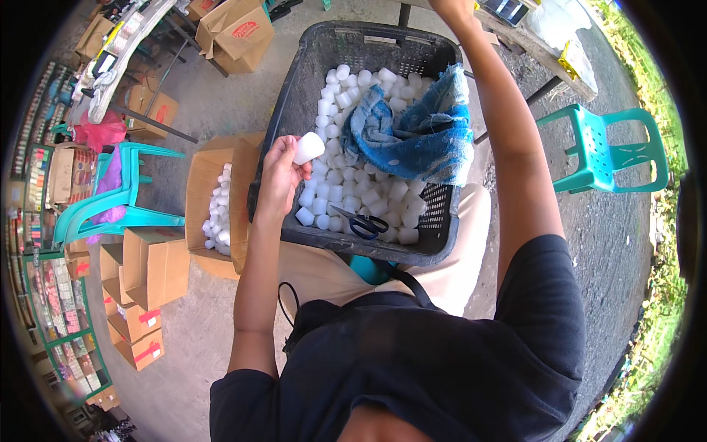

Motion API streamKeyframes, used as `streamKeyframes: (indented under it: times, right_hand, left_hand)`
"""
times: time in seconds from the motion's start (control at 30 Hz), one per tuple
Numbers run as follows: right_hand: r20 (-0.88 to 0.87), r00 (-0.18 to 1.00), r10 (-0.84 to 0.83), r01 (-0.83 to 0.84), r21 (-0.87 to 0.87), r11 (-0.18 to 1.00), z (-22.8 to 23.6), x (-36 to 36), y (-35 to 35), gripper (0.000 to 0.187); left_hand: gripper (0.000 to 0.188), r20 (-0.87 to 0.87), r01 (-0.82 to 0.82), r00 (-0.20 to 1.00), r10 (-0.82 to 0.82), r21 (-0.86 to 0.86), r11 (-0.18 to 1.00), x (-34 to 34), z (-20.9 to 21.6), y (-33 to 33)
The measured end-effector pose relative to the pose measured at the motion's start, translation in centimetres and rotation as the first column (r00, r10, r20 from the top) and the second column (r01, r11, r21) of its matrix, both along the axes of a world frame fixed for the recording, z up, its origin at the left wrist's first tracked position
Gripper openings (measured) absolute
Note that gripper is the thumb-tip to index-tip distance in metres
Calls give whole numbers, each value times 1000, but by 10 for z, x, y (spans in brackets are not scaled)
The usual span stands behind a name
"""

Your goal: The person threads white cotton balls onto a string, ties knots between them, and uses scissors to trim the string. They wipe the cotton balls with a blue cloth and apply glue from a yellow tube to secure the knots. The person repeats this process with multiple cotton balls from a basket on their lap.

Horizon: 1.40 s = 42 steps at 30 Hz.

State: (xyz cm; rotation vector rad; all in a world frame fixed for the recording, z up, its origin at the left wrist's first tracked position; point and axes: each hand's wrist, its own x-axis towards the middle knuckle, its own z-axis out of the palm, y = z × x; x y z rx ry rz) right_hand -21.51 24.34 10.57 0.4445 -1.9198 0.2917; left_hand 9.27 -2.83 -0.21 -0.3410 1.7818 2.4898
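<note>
My left hand (281,174) holds a small white rounded plastic cylinder (309,148), perhaps a cap or little jar, between thumb and fingers over the left rim of a black plastic crate (346,241). Inside the crate lie many more white cylinders (377,193). A blue, frayed cloth (401,140) is draped over them and across the right rim. Scissors with dark handles (367,224) rest on the cylinders at the near side. My right hand (453,9) reaches beyond the crate's far right corner; its fingers are cut off by the upper edge.
Left of the crate stands an open cardboard box (208,169) holding more white cylinders. Teal plastic chairs (121,202) are at the left, and another teal chair (600,151) at the right. Cardboard boxes (155,267) are stacked at lower left. A table (537,44) borders the far right.
</note>
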Motion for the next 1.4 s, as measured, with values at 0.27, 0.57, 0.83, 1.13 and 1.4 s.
streamKeyframes:
  times: [0.27,0.57,0.83,1.13,1.4]
  right_hand:
    - [840,360,-406,-545,543,639,-217,174,-62,60]
    - [491,43,870,-465,-761,453,-96,194,-55,22]
    - [284,459,842,-243,-871,426,-86,233,-84,15]
    - [-2,528,849,-176,-979,107,-74,216,-85,8]
    - [381,924,22,-90,162,983,-97,210,-64,36]
  left_hand:
    - [47,148,59,986,-78,130,990,-70,5,41]
    - [45,260,31,965,-42,47,998,-77,-11,35]
    - [40,-319,-308,907,274,-60,950,-77,12,101]
    - [44,-647,-408,741,179,-222,886,-76,23,104]
    - [30,-297,62,954,26,283,957,-78,19,30]
